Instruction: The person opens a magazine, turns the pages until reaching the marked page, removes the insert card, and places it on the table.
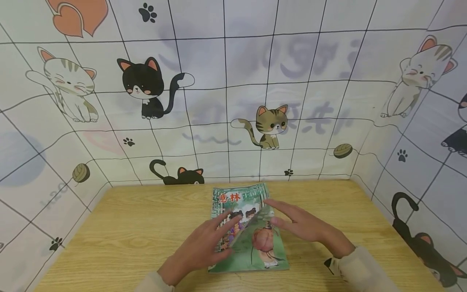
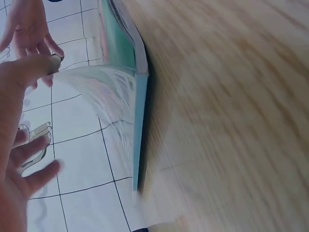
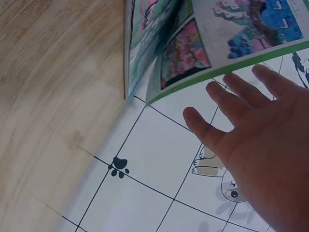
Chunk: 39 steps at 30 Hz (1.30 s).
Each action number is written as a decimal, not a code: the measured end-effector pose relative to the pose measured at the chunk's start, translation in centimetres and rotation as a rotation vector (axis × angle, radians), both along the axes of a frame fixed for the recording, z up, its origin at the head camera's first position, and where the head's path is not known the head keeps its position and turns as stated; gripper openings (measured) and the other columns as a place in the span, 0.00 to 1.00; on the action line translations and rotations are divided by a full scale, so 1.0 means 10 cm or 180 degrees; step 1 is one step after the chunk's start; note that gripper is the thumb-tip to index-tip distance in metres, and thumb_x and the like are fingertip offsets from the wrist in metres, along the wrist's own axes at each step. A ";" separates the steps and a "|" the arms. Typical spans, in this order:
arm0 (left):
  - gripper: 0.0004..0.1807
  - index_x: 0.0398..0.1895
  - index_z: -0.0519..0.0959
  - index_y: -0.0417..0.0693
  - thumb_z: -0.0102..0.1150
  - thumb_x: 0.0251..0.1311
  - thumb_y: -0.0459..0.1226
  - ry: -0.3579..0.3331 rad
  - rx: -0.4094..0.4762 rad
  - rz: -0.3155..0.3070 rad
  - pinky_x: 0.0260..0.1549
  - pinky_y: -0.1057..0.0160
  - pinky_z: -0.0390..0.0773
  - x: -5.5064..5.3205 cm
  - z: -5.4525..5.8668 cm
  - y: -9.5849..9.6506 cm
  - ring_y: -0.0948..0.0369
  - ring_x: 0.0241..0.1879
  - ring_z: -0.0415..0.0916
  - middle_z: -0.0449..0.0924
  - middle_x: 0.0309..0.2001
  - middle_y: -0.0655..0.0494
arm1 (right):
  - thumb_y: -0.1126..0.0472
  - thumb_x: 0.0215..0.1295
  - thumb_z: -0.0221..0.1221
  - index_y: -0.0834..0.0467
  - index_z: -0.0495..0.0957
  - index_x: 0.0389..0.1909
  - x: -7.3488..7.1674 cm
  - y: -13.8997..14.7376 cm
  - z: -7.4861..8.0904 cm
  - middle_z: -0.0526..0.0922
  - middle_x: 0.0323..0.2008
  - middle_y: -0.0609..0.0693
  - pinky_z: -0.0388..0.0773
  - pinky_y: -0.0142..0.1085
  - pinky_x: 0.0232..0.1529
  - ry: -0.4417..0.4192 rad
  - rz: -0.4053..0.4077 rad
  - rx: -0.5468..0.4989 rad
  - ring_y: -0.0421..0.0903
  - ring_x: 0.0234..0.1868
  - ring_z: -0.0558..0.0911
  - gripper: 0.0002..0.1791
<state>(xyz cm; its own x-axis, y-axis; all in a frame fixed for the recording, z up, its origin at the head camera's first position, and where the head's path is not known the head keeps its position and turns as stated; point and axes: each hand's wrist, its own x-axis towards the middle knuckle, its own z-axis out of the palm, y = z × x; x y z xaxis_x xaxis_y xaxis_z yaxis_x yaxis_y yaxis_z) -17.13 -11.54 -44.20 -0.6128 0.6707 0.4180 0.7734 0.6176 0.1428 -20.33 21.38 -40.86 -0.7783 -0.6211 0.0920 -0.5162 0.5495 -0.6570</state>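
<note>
A thin illustrated magazine (image 1: 242, 259) lies on the wooden table, its green front cover (image 1: 251, 194) with red characters lifted along the right side. Beneath it shows a green page with a figure and a big peach. My left hand (image 1: 200, 245) is over the magazine's left part, fingers loosely spread; in the left wrist view its thumb (image 2: 36, 67) touches the raised sheet's edge (image 2: 91, 72). At the right edge, my right hand (image 1: 306, 223) has straight fingers. The right wrist view shows those fingers (image 3: 234, 104) along the raised sheet (image 3: 227, 48), with coloured pictures on its inner side.
The wooden table (image 1: 146, 219) extends on both sides of the magazine. White cloth walls (image 1: 204, 150) with a grid and cartoon cats enclose its back, left and right.
</note>
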 end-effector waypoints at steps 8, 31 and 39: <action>0.52 0.75 0.63 0.58 0.77 0.44 0.44 0.1319 -0.0233 0.0092 0.66 0.38 0.60 0.06 0.05 -0.09 0.49 0.76 0.52 0.49 0.78 0.46 | 0.45 0.70 0.59 0.49 0.54 0.78 -0.01 0.02 -0.10 0.55 0.77 0.56 0.57 0.64 0.67 -0.0022 -0.0069 0.0174 0.60 0.75 0.56 0.41; 0.17 0.51 0.85 0.52 0.61 0.61 0.44 0.0783 -0.1071 0.0480 0.69 0.39 0.54 0.10 0.01 -0.19 0.49 0.69 0.65 0.76 0.63 0.50 | 0.32 0.44 0.70 0.56 0.70 0.69 0.02 0.06 -0.49 0.65 0.71 0.61 0.60 0.69 0.62 0.0297 0.0498 0.0777 0.62 0.70 0.66 0.53; 0.15 0.48 0.84 0.53 0.59 0.63 0.48 0.0348 -0.0873 0.0657 0.60 0.30 0.61 0.07 -0.06 -0.19 0.47 0.68 0.66 0.75 0.64 0.50 | 0.32 0.46 0.69 0.57 0.70 0.69 0.02 0.06 -0.53 0.65 0.71 0.61 0.54 0.73 0.61 0.0316 0.0477 0.0761 0.61 0.71 0.64 0.52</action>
<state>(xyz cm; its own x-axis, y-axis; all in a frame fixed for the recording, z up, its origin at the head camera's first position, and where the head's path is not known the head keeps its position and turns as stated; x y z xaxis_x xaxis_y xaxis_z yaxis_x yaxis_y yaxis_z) -16.43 -13.47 -44.77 -0.7086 0.6338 0.3102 0.6300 0.7662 -0.1265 -20.13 21.94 -46.13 -0.6707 -0.7417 0.0003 -0.6585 0.5953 -0.4604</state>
